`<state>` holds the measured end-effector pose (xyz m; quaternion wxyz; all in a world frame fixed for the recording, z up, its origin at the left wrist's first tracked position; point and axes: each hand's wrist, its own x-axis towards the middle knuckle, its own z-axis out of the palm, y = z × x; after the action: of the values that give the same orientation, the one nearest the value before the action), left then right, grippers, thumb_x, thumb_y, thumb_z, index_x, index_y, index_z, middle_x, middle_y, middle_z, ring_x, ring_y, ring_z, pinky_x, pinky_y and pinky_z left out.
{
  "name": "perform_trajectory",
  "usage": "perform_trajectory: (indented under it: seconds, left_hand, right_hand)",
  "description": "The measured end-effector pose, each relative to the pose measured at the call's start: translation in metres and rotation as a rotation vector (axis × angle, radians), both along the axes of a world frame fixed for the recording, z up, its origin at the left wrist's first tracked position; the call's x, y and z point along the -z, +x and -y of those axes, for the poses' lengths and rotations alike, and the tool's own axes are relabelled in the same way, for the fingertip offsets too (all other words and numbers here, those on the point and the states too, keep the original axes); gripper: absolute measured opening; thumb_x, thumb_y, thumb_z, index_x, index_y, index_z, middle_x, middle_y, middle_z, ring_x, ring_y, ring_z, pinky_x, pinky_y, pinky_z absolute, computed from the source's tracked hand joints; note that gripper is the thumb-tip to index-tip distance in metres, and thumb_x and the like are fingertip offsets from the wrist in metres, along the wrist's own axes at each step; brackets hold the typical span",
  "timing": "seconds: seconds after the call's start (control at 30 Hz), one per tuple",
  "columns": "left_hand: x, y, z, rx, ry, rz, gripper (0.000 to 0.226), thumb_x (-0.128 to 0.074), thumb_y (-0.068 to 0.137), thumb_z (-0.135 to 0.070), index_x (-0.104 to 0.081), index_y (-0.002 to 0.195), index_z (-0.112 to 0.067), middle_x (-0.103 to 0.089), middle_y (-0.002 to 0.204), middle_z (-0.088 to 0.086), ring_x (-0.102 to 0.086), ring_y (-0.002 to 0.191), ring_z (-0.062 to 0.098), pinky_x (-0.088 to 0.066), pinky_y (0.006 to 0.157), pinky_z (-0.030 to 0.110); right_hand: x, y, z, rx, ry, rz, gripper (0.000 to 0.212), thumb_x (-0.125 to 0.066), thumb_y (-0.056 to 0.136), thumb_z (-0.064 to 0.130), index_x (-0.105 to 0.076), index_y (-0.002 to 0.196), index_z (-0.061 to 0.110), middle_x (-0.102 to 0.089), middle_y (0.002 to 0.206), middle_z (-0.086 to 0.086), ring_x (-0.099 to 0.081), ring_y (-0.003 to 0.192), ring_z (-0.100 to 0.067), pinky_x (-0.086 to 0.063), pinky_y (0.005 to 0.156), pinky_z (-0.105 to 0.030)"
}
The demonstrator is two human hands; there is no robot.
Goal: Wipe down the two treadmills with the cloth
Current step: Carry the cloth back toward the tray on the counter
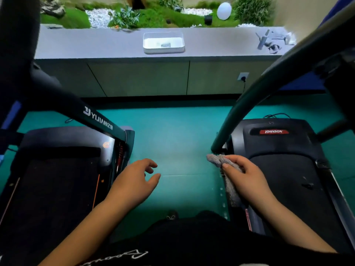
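Note:
Two black treadmills flank a strip of green floor. The left treadmill [57, 179] bears the word YIJIAN on its slanted upright. On the right treadmill [284, 166] a red JOHNSON badge marks the motor cover. My right hand [244, 175] grips a grey cloth [217, 159] at the right treadmill's left side rail, close to the foot of its dark green upright. Part of the cloth hangs down below my fist. My left hand [136, 179] hovers over the floor between the machines, fingers loosely curled, holding nothing.
A grey cabinet counter [96, 43] runs across the back, with a white tray [163, 43] on it and small items at its right end. A wall socket [243, 76] with a plugged cable sits low on the cabinet front. Plants and white pebbles lie beyond.

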<state>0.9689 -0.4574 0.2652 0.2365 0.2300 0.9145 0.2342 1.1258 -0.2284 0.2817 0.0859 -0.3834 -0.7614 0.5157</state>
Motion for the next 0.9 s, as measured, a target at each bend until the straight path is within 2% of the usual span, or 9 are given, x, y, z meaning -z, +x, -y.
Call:
perform_trajectory:
  seconds: [0.17,0.27,0.43,0.53,0.67,0.77,0.9]
  left_hand:
    - [0.008,-0.087,-0.046,-0.028,0.01,0.047,0.018,-0.064,0.081,-0.044,-0.052,0.095,-0.046,-0.061,0.093,-0.02,-0.061,0.087,0.005,-0.052,0.085,0.035]
    - [0.016,-0.137,-0.077,-0.06,-0.001,0.084,0.017,-0.065,0.081,-0.043,-0.052,0.092,-0.046,-0.062,0.092,-0.02,-0.06,0.085,0.004,-0.051,0.084,0.033]
    - [0.014,-0.235,-0.144,-0.146,0.026,0.098,0.015,-0.064,0.084,-0.039,-0.054,0.095,-0.043,-0.062,0.094,-0.019,-0.06,0.085,0.002,-0.051,0.082,0.031]
    - [-0.003,-0.296,-0.187,-0.144,0.049,0.076,0.017,-0.064,0.085,-0.038,-0.054,0.099,-0.041,-0.061,0.092,-0.022,-0.06,0.086,0.002,-0.052,0.082,0.031]
    - [-0.024,-0.37,-0.23,-0.217,0.12,0.01,0.016,-0.064,0.085,-0.033,-0.058,0.1,-0.037,-0.063,0.091,-0.019,-0.06,0.086,0.004,-0.049,0.081,0.029]
    - [-0.026,-0.418,-0.242,-0.263,0.123,-0.004,0.016,-0.063,0.085,-0.033,-0.059,0.099,-0.037,-0.064,0.091,-0.019,-0.058,0.085,0.001,-0.046,0.08,0.029]
    - [-0.011,-0.484,-0.249,-0.271,0.068,0.043,0.016,-0.063,0.085,-0.034,-0.059,0.1,-0.037,-0.064,0.091,-0.019,-0.058,0.084,0.0,-0.045,0.077,0.027]
  right_hand:
    - [0.01,-0.078,-0.049,0.029,-0.027,0.05,0.016,-0.065,0.087,0.017,-0.069,0.099,0.026,-0.069,0.104,0.007,-0.062,0.1,-0.011,-0.047,0.093,-0.032]
    - [0.014,-0.136,-0.087,0.024,-0.046,0.045,0.016,-0.064,0.088,0.017,-0.07,0.101,0.024,-0.069,0.104,0.006,-0.062,0.099,-0.012,-0.048,0.092,-0.033]
    - [0.002,-0.251,-0.164,-0.004,-0.054,0.008,0.015,-0.062,0.089,0.017,-0.067,0.097,0.028,-0.069,0.098,0.012,-0.063,0.09,-0.006,-0.047,0.078,-0.022]
    - [-0.014,-0.314,-0.203,-0.009,-0.017,-0.011,0.015,-0.062,0.087,0.017,-0.067,0.091,0.03,-0.068,0.087,0.017,-0.061,0.08,0.001,-0.044,0.069,-0.011]
    - [-0.025,-0.39,-0.242,-0.026,-0.001,-0.019,0.02,-0.061,0.085,0.02,-0.065,0.08,0.038,-0.068,0.078,0.017,-0.062,0.071,-0.001,-0.048,0.067,-0.022]
    - [-0.021,-0.439,-0.26,-0.017,-0.033,-0.016,0.018,-0.061,0.086,0.021,-0.066,0.086,0.038,-0.069,0.084,0.01,-0.064,0.071,-0.01,-0.054,0.07,-0.029]
    - [-0.01,-0.505,-0.279,-0.037,-0.064,0.03,0.019,-0.062,0.086,0.02,-0.067,0.088,0.038,-0.069,0.084,0.012,-0.065,0.075,-0.012,-0.054,0.075,-0.032]
